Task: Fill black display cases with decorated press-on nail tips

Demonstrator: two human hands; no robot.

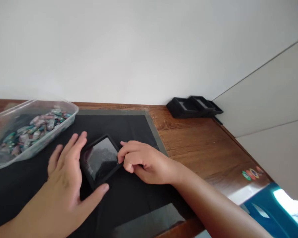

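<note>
A shallow black square box (pixel 100 158) with a glossy, see-through top lies tilted on the black mat. Pale, crumpled-looking shapes show through its top, too unclear to name. My left hand (pixel 67 178) is spread along the box's left side, its thumb by the near edge and its fingers stretched out. At the right edge, my right hand (pixel 146 162) has its fingers curled against the box and pinches its rim; its fingertips are partly hidden.
A clear plastic tub (pixel 72 114) of small, colourful wrapped pieces stands left on the black mat (pixel 129 129). Several black boxes (pixel 175 110) sit against the back wall. Round stickers (pixel 250 174) mark the wooden table (pixel 196 142); a blue object (pixel 265 205) is beyond its right edge.
</note>
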